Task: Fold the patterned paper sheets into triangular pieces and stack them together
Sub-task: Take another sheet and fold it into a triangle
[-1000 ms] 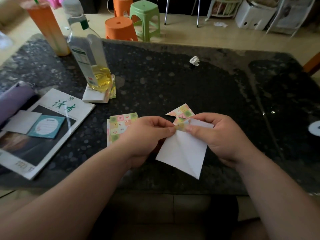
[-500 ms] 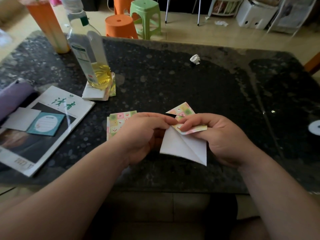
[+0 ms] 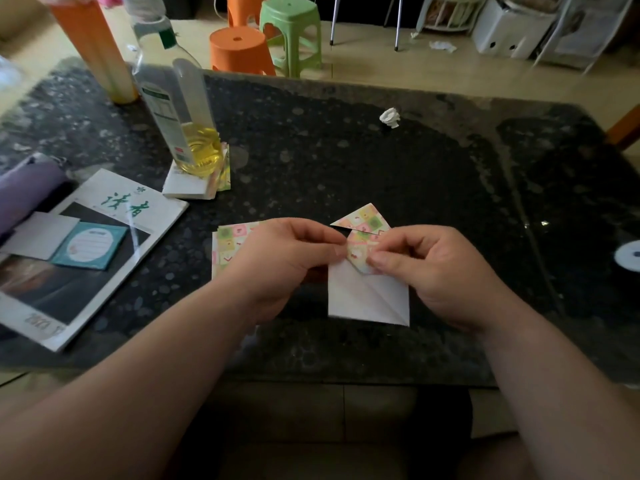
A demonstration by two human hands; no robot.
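Both my hands pinch one patterned paper sheet (image 3: 363,299) over the dark speckled table (image 3: 346,150). My left hand (image 3: 287,258) nips the turned-down patterned corner between thumb and forefinger, and my right hand (image 3: 436,271) pinches the same flap from the other side. The sheet's white back faces me, with a diagonal crease running to its lower right corner. Just beyond my fingers, a folded patterned triangle (image 3: 363,218) lies flat on the table. A stack of unfolded patterned sheets (image 3: 230,244) lies partly hidden under my left hand. Farther left lie a magazine (image 3: 104,237) and an oil bottle (image 3: 180,109).
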